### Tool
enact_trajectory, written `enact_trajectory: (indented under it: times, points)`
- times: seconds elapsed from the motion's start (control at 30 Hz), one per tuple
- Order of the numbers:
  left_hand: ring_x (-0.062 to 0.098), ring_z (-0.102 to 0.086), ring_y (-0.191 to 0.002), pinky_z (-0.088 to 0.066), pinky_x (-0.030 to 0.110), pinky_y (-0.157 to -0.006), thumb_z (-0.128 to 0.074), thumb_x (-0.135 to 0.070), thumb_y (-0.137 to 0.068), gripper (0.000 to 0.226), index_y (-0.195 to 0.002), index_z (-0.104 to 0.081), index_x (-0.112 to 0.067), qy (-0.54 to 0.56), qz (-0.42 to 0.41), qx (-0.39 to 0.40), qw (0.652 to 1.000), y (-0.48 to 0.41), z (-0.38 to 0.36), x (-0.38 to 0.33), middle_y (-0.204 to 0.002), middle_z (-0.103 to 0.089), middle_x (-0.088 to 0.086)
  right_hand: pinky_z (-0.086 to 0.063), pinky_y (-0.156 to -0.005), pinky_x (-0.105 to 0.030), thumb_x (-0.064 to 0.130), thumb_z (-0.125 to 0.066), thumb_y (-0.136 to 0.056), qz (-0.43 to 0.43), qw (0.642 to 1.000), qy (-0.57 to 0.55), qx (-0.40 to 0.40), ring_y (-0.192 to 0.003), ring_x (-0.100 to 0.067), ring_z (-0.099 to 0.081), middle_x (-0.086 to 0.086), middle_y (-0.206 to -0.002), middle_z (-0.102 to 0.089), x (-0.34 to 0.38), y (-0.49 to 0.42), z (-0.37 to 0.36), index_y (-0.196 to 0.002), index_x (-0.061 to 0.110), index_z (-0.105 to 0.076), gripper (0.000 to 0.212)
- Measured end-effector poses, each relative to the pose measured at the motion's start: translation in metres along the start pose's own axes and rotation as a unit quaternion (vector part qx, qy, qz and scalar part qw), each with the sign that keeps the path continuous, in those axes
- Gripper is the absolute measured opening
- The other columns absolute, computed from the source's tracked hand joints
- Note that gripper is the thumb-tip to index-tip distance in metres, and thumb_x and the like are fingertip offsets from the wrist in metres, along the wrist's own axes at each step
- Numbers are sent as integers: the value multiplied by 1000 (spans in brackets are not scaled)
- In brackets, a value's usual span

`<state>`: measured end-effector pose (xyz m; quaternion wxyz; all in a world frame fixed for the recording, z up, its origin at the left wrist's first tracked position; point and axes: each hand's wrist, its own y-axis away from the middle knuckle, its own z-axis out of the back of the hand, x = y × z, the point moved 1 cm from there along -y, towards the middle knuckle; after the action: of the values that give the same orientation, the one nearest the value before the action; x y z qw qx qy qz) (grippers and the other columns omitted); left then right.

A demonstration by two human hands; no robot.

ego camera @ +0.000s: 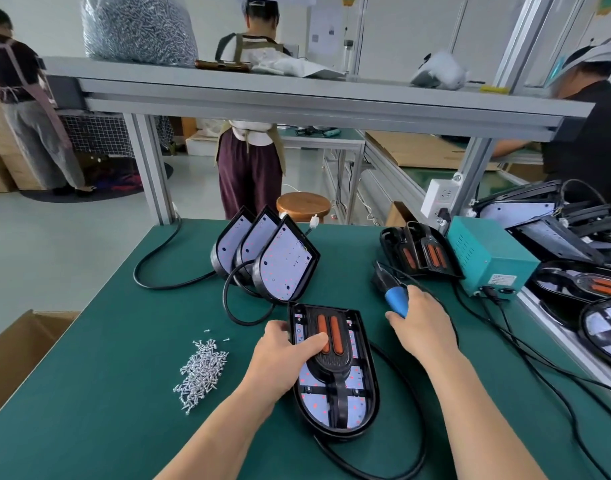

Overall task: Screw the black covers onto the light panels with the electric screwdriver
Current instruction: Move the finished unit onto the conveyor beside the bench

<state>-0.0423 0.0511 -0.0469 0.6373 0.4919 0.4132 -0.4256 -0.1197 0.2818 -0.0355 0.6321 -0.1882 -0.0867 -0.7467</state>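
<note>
Head view, your left hand (pixel 286 360) gripping the light panel (pixel 359 381) mid-table, thumb across its black cover (pixel 332 359), your right hand (pixel 423 323) at 2 o'clock wrapped round the electric screwdriver (pixel 396 300), bit blurred, cable cut off below, loose screws (pixel 202 368) at 9 o'clock.

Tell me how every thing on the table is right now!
Light panel: lying flat, held by left grip.
Black cover: sitting on that panel.
Screwdriver: held in right grip, away from panel.
Screws: loose pile.
Three back panels: standing, uncovered.
</note>
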Motion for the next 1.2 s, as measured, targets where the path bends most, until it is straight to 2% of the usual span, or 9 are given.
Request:
enact_trajectory:
  times: [0.1, 0.2, 0.3, 0.43, 0.73, 0.83, 0.93, 1.03, 1.2]
  points:
    - [7, -66, -94, -50, 24, -72, -79, -55, -61, 62, -108, -51, -25, -8, -3, -2, 1000, -1, 1, 2, -107, -67, -8, -41, -97, -37, 21, -61, -100, 57, 996, -63, -16, -122, -30, -52, -11, -135, -55, 7, 19, -6, -149, 8, -41, 54]
    - [11, -67, -97, -54, 32, -83, -78, -57, -58, 63, -106, -51, -26, -15, -8, -5, 1000, 0, 2, 1, -107, -68, -6, -41, -104, -30, 18, -61, -100, 130, 978, -156, -54, -125, -20, -57, -1, -134, -61, 16, 36, -4, -140, 13, -58, 40]
    - [15, -66, -99, -54, 38, -91, -77, -58, -55, 62, -102, -49, -28, -22, -8, -11, 1000, 0, 2, 0, -108, -67, -5, -52, -92, -29, 24, -62, -97, 157, 970, -187, -15, -99, -9, -67, 12, -103, -72, 24, 43, 2, -122, 20, -71, 27]
    - [13, -66, -98, -54, 37, -89, -82, -51, -71, 45, -96, -50, -32, -19, -18, -21, 999, 1, 2, 3, -107, -67, -7, -42, -74, -35, 44, -55, -93, 147, 987, -19, 63, -87, -20, -58, 10, -89, -67, 34, 47, 2, -133, 30, -54, 43]
    - [6, -58, -73, -44, 16, -63, -61, -51, -89, 25, -90, -63, -26, -36, -89, -84, 992, 5, -2, 10, -83, -69, -8, -36, -73, -36, 34, -67, -76, 35, 938, -255, 231, -82, -19, -48, -9, -85, -57, 26, 36, -6, -100, -5, -57, 47]
    - [4, -59, -74, -43, 9, -66, -50, -49, -96, 28, -87, -67, -28, 2, -142, -120, 983, 8, -3, 15, -80, -70, -17, -35, -72, -34, 29, -64, -69, 9, 911, -344, 226, -75, -17, -46, -6, -77, -52, 23, 39, -11, -83, 2, -60, 30]
    - [21, -67, -75, -56, 33, -72, -42, -42, -104, 31, -91, -68, -30, 90, -139, -135, 977, 8, -3, 17, -82, -71, 1, -46, -70, -31, 12, -62, -86, 19, 889, -408, 204, -73, -15, -59, -3, -75, -67, 20, 35, -14, -81, 0, -67, 13]
    - [28, -67, -55, -54, 30, -51, -41, -34, -105, 29, -95, -65, -21, 135, -132, -154, 970, 6, -2, 16, -73, -64, 15, -48, -69, -25, 21, -59, -89, 62, 894, -418, 149, -72, -10, -59, 3, -78, -71, 19, 34, -9, -86, 12, -73, 17]
    - [18, -58, -47, -45, 29, -50, -44, -25, -103, 25, -86, -63, -29, 72, -142, -160, 974, 4, -2, 19, -69, -65, 8, -48, -65, -13, 14, -62, -96, 106, 901, -418, 49, -66, 3, -62, 17, -78, -75, 15, 32, 0, -82, 38, -76, 31]
